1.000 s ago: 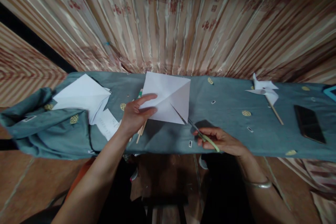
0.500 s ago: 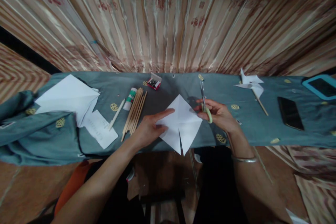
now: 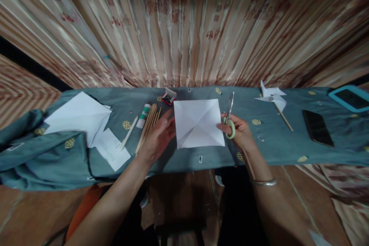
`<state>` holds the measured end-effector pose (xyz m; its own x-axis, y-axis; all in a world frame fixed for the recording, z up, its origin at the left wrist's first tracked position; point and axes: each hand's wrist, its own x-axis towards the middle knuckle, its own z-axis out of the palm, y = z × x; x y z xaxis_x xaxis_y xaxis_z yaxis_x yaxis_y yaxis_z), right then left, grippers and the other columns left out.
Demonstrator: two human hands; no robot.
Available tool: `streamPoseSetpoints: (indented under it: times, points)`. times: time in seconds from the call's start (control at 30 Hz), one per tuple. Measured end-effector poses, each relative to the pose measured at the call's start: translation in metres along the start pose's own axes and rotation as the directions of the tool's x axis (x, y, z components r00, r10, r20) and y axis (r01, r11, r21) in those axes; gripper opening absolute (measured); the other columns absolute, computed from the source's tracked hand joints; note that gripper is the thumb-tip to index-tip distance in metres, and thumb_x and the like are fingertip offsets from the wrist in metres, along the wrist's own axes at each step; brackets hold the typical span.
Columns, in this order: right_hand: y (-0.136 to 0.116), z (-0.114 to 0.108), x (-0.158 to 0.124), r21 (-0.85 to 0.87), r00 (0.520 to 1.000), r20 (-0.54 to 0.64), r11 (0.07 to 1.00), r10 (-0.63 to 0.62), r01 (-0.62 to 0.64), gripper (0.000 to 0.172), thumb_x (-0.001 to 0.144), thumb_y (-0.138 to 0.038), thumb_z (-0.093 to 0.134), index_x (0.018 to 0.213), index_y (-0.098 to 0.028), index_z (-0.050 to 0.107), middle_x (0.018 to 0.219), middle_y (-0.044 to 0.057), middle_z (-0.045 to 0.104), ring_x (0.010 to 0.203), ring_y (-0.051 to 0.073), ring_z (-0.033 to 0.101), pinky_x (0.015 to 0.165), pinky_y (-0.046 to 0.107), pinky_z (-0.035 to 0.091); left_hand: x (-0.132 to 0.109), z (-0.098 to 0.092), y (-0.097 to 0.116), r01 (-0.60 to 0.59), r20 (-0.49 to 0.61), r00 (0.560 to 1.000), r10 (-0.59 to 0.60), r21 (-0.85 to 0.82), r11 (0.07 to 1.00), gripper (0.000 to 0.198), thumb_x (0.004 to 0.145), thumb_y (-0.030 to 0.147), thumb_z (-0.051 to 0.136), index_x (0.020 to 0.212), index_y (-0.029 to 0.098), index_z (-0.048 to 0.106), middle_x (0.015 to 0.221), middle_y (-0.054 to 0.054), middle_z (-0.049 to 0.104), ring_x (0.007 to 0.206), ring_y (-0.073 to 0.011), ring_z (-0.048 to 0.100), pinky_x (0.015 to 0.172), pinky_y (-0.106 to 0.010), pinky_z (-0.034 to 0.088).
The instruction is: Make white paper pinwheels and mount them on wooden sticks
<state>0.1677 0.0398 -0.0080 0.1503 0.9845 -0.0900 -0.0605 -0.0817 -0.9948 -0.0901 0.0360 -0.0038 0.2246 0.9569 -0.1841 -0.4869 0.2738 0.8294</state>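
A white square of paper (image 3: 198, 123) with diagonal creases lies flat on the blue-grey cloth (image 3: 184, 157). My left hand (image 3: 158, 136) rests at its left edge with fingers stretched out, touching the paper's side. My right hand (image 3: 238, 132) sits at the paper's right edge, closed on green-handled scissors (image 3: 230, 117) whose blades point up and away from me. The thumb of that hand touches the paper's right edge.
A bundle of wooden sticks (image 3: 147, 127), a glue stick (image 3: 143, 115), a pen (image 3: 128, 132) and a small box of pins (image 3: 168, 97) lie to the left. White sheets (image 3: 79, 115) sit far left. A paper pinwheel (image 3: 273, 98), a dark phone (image 3: 317, 127) and a blue-cased tablet (image 3: 350, 98) lie right.
The paper was held up and cut, then lowered and turned; it now lies flat and square on the cloth. The scissors left the paper and now point upward.
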Motion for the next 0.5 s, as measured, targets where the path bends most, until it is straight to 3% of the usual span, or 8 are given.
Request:
streamPoseSetpoints:
  times: [0.1,0.27,0.37,0.5]
  points:
    - [0.005,0.011,-0.001,0.108,0.993,-0.117,0.993,-0.033,0.046,0.037,0.055,-0.034,0.084,0.086,-0.023,0.068,0.068,-0.006,0.060,0.057,0.008,0.050,0.057,0.023,0.041,-0.008,0.014,-0.007,0.011,0.026,1.000,-0.010,-0.060,0.998,0.068,0.067,0.058,0.073,0.124,0.024,0.056,0.137,-0.010,0.056,0.128,-0.0276,0.050,0.105,-0.042,0.042]
    - [0.013,0.034,-0.010,0.092,0.988,-0.148,0.994,-0.044,0.058,0.039,0.057,-0.039,0.083,0.086,-0.023,0.064,0.070,-0.004,0.062,0.059,0.011,0.052,0.056,0.025,0.044,-0.018,0.038,-0.023,0.001,0.079,0.997,-0.009,0.110,0.994,0.065,0.060,0.039,0.080,0.119,0.022,0.059,0.135,-0.012,0.057,0.128,-0.0298,0.051,0.106,-0.045,0.041]
    - [0.016,0.046,-0.015,0.108,0.992,-0.120,0.993,-0.036,0.049,0.041,0.053,-0.038,0.085,0.085,-0.023,0.064,0.069,-0.004,0.062,0.060,0.011,0.051,0.056,0.025,0.045,-0.015,0.045,-0.029,-0.012,0.009,1.000,0.011,0.119,0.993,0.053,0.067,0.032,0.074,0.117,0.021,0.061,0.126,-0.010,0.064,0.120,-0.0266,0.058,0.108,-0.044,0.041]
    - [0.018,0.052,-0.018,0.152,0.996,-0.093,0.988,-0.002,0.016,0.045,0.048,-0.036,0.089,0.084,-0.024,0.065,0.067,-0.006,0.061,0.058,0.010,0.052,0.056,0.025,0.046,-0.004,0.038,-0.034,-0.041,-0.154,0.985,0.072,0.193,0.980,0.050,0.068,0.028,0.071,0.116,0.023,0.060,0.122,-0.006,0.068,0.114,-0.0257,0.061,0.104,-0.045,0.046]
